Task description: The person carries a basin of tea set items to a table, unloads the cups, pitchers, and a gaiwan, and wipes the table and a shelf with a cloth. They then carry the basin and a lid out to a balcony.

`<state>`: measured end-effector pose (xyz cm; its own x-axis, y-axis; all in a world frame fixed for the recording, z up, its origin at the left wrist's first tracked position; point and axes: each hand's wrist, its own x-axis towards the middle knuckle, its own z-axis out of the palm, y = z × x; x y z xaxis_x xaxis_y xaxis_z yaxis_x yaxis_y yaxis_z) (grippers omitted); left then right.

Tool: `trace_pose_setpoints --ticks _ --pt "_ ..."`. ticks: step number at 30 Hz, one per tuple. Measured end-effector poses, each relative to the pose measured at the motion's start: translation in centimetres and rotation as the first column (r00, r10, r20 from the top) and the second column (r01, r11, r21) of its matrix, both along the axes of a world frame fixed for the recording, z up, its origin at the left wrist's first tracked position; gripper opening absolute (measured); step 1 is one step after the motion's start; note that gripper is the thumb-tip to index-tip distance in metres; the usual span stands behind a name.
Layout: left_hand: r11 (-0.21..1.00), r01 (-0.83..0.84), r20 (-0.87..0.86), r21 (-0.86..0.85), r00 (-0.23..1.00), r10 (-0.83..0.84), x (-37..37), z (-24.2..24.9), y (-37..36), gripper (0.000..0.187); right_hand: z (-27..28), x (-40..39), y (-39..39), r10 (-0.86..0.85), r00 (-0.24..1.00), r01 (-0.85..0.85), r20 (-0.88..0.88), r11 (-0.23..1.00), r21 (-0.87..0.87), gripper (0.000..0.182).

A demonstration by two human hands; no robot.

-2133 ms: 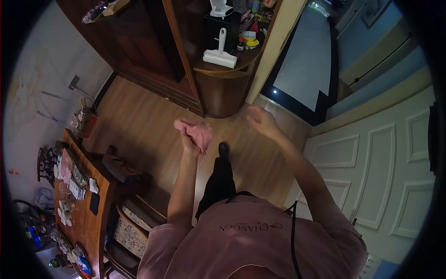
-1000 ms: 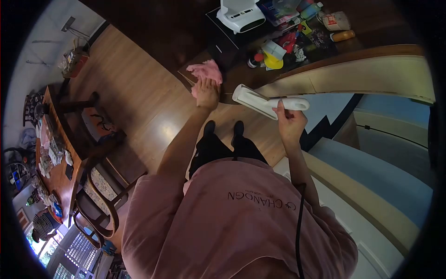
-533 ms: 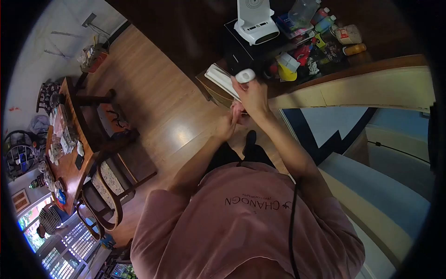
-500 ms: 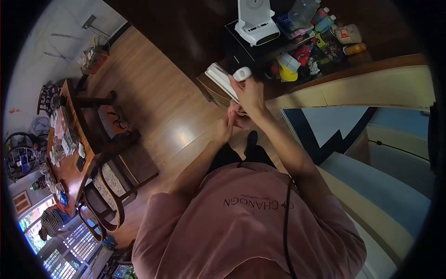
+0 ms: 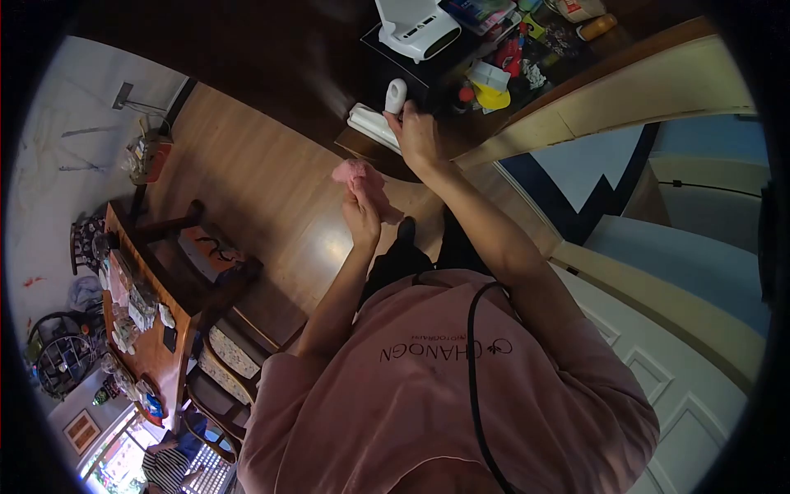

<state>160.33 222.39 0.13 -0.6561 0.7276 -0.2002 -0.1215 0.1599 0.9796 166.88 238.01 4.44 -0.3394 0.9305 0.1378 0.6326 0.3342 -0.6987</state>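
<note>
My left hand (image 5: 360, 218) is closed round a crumpled pink cloth (image 5: 372, 188), held up over the floor beside the table edge. My right hand (image 5: 420, 142) is at the edge of the dark table (image 5: 288, 74), thumb and fingers closed at the lower end of a small white rounded object (image 5: 396, 92) that stands tilted upward. Under and beside those fingers lies a long white bar-shaped thing (image 5: 370, 123) along the table edge, its near end partly hidden by the hand.
A white stand-like device (image 5: 420, 37) sits on a black box (image 5: 395, 66). Beside it are a yellow item (image 5: 492, 96), an orange bottle (image 5: 597, 27) and several small things. A wooden table (image 5: 148, 346) with clutter stands left; a person in stripes (image 5: 167, 465) is beyond.
My left hand has moved left, away from the right hand, and the pink cloth now shows fully. My right hand has shifted from the long white bar to the white rounded object, which has tilted up.
</note>
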Motion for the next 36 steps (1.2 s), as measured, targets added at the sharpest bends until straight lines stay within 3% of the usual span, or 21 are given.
trace_pose_setpoints --ticks 5,7,9,10,12,13,14,15,16,17,18,21,23,26,27,28,30,31,32,33,36 --pt "0.964 0.060 -0.162 -0.259 0.981 -0.104 -0.6 -0.3 1.9 0.052 1.6 1.7 -0.3 0.077 0.997 -0.077 0.018 0.997 0.012 0.037" --pt "0.940 0.087 -0.229 -0.329 0.959 -0.169 -0.3 1.2 3.0 0.053 3.3 3.7 -1.4 0.215 0.974 -0.207 0.066 0.971 -0.118 0.039" --pt "0.996 0.061 0.143 0.065 0.987 -0.070 1.4 5.5 3.2 0.053 4.4 6.1 -3.4 0.414 0.892 -0.431 -0.182 0.900 -0.068 0.051" --pt "0.996 0.088 0.115 -0.031 0.990 -0.084 1.5 4.8 3.2 0.057 4.2 6.7 -4.5 0.477 0.806 -0.533 -0.351 0.842 -0.078 0.053" --pt "0.904 0.418 0.219 -0.084 0.893 -0.393 1.6 8.2 3.6 0.061 0.7 7.2 -6.1 0.323 0.648 -0.503 -0.689 0.862 -0.069 0.045" --pt "0.861 0.417 -0.015 -0.290 0.898 -0.439 1.4 7.5 4.0 0.058 -0.3 7.9 -6.2 0.235 0.666 -0.456 -0.708 0.880 -0.137 0.038" --pt "0.861 0.419 -0.029 -0.288 0.895 -0.445 1.0 8.9 4.7 0.058 -1.7 8.5 -5.7 0.236 0.660 -0.451 -0.713 0.884 -0.125 0.038" --pt "0.809 0.411 -0.222 -0.420 0.818 -0.530 0.5 11.0 5.2 0.055 -2.8 9.2 -5.3 0.168 0.681 -0.440 -0.712 0.872 -0.215 0.039" --pt "0.753 0.370 -0.383 -0.544 0.690 -0.615 0.1 12.2 5.5 0.052 -4.0 10.2 -5.0 0.095 0.705 -0.423 -0.703 0.852 -0.309 0.039" --pt "0.872 0.222 -0.569 -0.436 0.683 -0.458 0.0 12.3 5.8 0.038 -3.7 11.3 -4.7 0.079 0.706 -0.408 -0.704 0.858 -0.313 0.039" --pt "0.864 0.240 -0.563 -0.443 0.676 -0.476 -0.2 12.3 6.3 0.038 -3.5 12.4 -4.3 0.035 0.742 -0.317 -0.669 0.898 -0.304 0.039" --pt "0.990 0.100 -0.800 -0.101 0.583 -0.141 0.2 12.7 8.5 0.017 -1.1 13.6 -3.4 0.037 0.728 -0.233 -0.684 0.952 -0.197 0.042" --pt "0.976 0.214 -0.813 -0.026 0.563 -0.145 3.2 13.5 9.5 0.016 -1.2 12.9 -1.8 0.171 0.973 -0.160 -0.155 0.984 0.078 0.047" --pt "0.894 0.404 -0.769 -0.194 0.503 -0.394 7.3 10.9 12.3 0.022 -7.8 11.6 -0.2 0.206 0.976 -0.218 0.074 0.948 0.234 0.052" --pt "0.880 0.419 -0.899 -0.224 0.261 -0.353 8.0 9.1 14.0 0.030 -9.1 11.8 0.3 0.191 0.979 -0.201 0.065 0.951 0.233 0.052" --pt "0.872 0.432 -0.901 -0.229 0.246 -0.358 8.2 7.9 16.2 0.030 -10.1 12.2 0.9 0.244 0.967 -0.254 0.069 0.924 0.286 0.051" --pt "0.879 0.400 -0.966 -0.259 -0.123 -0.229 8.9 5.5 19.4 0.034 -12.3 14.2 1.7 0.289 0.954 -0.298 0.075 0.899 0.322 0.051" --pt "0.873 0.409 -0.964 -0.266 -0.129 -0.233 8.8 4.2 20.7 0.034 -13.4 15.5 2.6 0.332 0.943 -0.305 -0.030 0.898 0.317 0.043" --pt "0.844 0.386 -0.920 -0.373 -0.270 -0.284 8.4 2.9 21.9 0.029 -13.9 16.3 3.2 0.371 0.919 -0.314 -0.135 0.895 0.317 0.035" --pt "0.811 0.344 -0.854 -0.474 -0.404 -0.328 8.2 2.5 22.6 0.025 -13.3 16.3 3.4 0.365 0.920 -0.308 -0.139 0.897 0.315 0.035" --pt "0.755 0.362 -0.800 -0.547 -0.492 -0.344 7.7 2.3 23.4 0.019 -10.0 15.8 3.5 0.261 0.965 -0.220 -0.036 0.876 0.430 0.027"
